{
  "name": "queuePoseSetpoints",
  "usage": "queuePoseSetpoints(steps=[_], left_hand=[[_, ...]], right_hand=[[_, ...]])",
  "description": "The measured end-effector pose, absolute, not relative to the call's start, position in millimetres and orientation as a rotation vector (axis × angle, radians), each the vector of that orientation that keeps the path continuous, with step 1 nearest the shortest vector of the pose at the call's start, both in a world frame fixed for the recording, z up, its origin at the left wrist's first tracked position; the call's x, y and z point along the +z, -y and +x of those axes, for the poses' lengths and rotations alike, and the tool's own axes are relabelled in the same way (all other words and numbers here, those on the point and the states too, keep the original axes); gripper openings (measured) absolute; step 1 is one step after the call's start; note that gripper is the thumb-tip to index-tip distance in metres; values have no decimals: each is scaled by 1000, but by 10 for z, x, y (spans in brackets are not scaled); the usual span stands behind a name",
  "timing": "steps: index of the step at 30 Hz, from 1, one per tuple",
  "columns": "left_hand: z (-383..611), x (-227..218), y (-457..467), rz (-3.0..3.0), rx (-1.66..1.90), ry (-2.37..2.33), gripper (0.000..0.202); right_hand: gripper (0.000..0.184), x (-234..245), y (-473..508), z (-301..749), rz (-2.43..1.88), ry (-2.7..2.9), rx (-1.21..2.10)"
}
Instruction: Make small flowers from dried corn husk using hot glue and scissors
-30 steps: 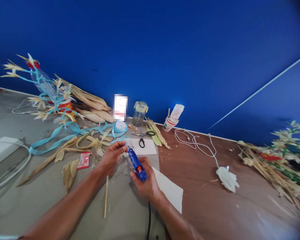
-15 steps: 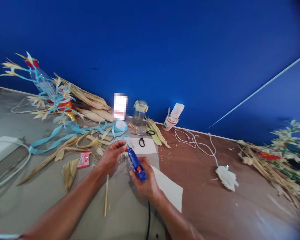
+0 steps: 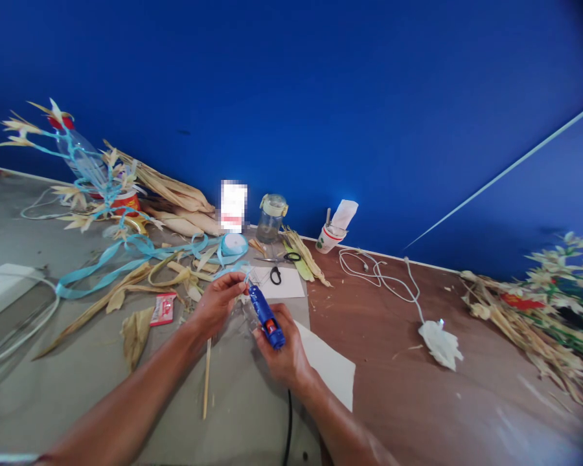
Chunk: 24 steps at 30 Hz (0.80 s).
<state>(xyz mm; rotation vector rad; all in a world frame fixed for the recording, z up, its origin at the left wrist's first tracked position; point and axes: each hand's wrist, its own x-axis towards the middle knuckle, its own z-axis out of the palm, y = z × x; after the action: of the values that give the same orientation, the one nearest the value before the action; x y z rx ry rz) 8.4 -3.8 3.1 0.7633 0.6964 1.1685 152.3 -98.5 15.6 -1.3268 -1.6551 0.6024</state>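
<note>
My right hand (image 3: 282, 353) is wrapped round a blue hot glue gun (image 3: 266, 317), its nozzle pointing up and away to the left. A black cord (image 3: 289, 421) runs down from below that hand. Right at the nozzle tip, the fingers of my left hand (image 3: 222, 299) are pinched together. A thin strip of light-blue ribbon (image 3: 240, 266) comes out at these fingertips; whatever else they hold is hidden. Just beyond lie scissors (image 3: 275, 276) with black handles on a white sheet (image 3: 291, 285). A ribbon roll (image 3: 234, 244) sits behind my left hand.
Dried corn husks (image 3: 175, 194) and a blue-stemmed husk flower arrangement (image 3: 109, 188) stand at left. A glass jar (image 3: 271, 219) and a paper cup (image 3: 330, 238) are by the blue wall. At right lie a white cable (image 3: 393, 278), crumpled tissue (image 3: 441, 344) and more husks (image 3: 529, 323).
Both hands keep nearly the same place. The glue gun has shifted very slightly, its nozzle still by my left fingertips.
</note>
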Motion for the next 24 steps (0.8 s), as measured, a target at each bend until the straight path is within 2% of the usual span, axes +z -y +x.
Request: queuePoseSetpoints(steps=[14,24], left_hand=[[91,60,53,782,1163,-710,18],[77,33,61,797,1087,-680,18]], right_hand=[[7,119,979,1539,-1310,1611,611],[25,79,1010,1594,-1225,1151,982]])
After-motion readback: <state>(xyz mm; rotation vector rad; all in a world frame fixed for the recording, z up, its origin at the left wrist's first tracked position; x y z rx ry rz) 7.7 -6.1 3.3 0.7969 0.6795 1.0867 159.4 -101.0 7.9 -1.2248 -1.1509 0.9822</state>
